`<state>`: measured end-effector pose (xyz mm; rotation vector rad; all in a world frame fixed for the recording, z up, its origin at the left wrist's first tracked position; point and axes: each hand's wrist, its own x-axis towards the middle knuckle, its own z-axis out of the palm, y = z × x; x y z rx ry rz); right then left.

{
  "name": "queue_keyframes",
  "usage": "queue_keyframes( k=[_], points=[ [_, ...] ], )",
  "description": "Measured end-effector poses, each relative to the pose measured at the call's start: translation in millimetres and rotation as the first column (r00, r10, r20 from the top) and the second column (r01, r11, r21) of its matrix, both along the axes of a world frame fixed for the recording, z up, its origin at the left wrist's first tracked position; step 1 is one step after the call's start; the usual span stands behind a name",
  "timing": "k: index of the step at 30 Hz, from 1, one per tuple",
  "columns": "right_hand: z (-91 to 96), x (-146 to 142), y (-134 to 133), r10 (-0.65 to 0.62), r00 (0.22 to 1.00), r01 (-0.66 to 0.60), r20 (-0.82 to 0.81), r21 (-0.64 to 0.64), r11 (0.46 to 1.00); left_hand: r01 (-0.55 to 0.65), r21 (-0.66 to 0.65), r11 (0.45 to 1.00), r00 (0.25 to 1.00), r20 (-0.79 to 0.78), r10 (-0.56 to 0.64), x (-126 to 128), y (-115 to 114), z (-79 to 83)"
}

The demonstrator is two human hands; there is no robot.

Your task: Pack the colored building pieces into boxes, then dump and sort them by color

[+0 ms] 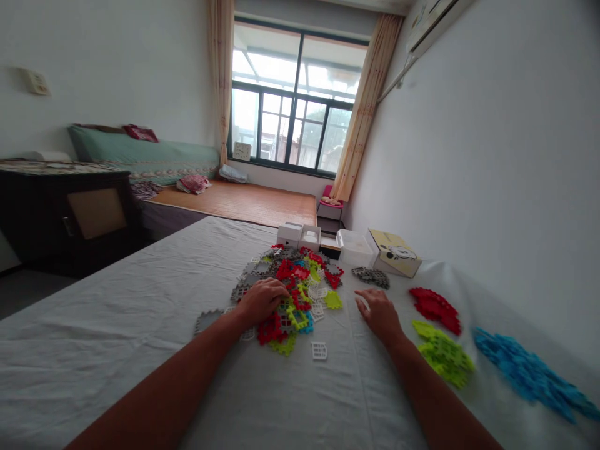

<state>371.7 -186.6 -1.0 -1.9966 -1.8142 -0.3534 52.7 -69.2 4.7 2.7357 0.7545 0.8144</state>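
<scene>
A mixed heap of notched plastic building pieces (297, 270) in red, grey, lime green, blue and white lies on the white sheet. My left hand (262, 299) rests over the heap's near left side with its fingers curled down among the pieces. Its fingertips are partly hidden, beside a lime green piece (296, 317); what they grip cannot be made out. To the right of the heap, my right hand (379, 314) is open above the sheet, thumb and forefinger apart, holding nothing. One white lattice piece (319, 351) lies alone in front of the heap.
Sorted piles lie to the right: grey (371, 277), red (435, 309), lime green (444, 355) and blue (529, 372) pieces. Behind the heap stand small white boxes (289, 234), a clear plastic tub (355, 245) and a yellow box (394, 252). A wall runs along the right.
</scene>
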Motion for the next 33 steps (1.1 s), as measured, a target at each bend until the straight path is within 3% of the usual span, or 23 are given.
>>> queue_keyframes(
  k=[4,8,12,14,16,18,19,20,22,25,27,29,33],
  points=[
    [-0.3,-28,5,0.201,0.979,-0.203,-0.036,-0.065,0.977,-0.006,0.006,1.000,1.000,-0.015,0.006,0,0,0.6],
    [6.3,-46,5,0.271,0.962,-0.272,-0.030,-0.164,0.948,-0.001,0.005,1.000,1.000,-0.015,0.001,1,-1,1.3],
    [10.0,-46,3,0.306,0.930,-0.325,-0.204,-0.067,0.943,0.006,0.012,1.000,1.000,-0.007,-0.006,1,-1,1.2],
    [9.9,-42,3,0.288,0.851,-0.329,-0.439,-0.018,0.944,0.012,0.016,1.000,1.000,-0.005,-0.012,1,0,1.0],
    [11.5,-36,2,0.212,0.711,-0.305,-0.671,-0.022,0.952,0.017,0.017,1.000,1.000,-0.005,-0.017,1,0,0.8],
    [17.9,-27,-2,0.131,0.610,-0.280,-0.781,-0.059,0.958,0.019,0.017,1.000,1.000,-0.003,-0.019,0,1,0.5],
    [23.3,-21,-5,0.113,0.607,-0.271,-0.786,-0.072,0.960,0.018,0.016,1.000,1.000,-0.002,-0.018,0,1,0.4],
    [30.0,-12,-10,0.113,0.641,-0.266,-0.759,-0.082,0.961,0.017,0.014,1.000,1.000,-0.002,-0.017,0,1,0.4],
    [45.0,9,-23,0.147,0.786,-0.253,-0.600,-0.097,0.963,0.015,0.011,1.000,1.000,-0.002,-0.015,-1,0,0.4],
    [63.0,47,-48,0.167,0.974,-0.189,-0.156,-0.137,0.972,0.016,0.017,1.000,1.000,0.001,-0.016,-1,0,-0.2],
    [67.1,69,-65,0.138,0.981,-0.110,0.137,-0.191,0.975,0.019,0.025,1.000,1.000,0.006,-0.019,0,1,-1.3],
    [64.5,82,-78,0.113,0.931,-0.022,0.346,-0.256,0.966,0.022,0.032,0.999,1.000,0.011,-0.023,0,2,-2.6],
    [49.3,79,-92,0.099,0.834,0.091,0.543,-0.313,0.945,0.030,0.041,0.999,1.000,-0.001,-0.030,1,3,-4.2]
  ],
)
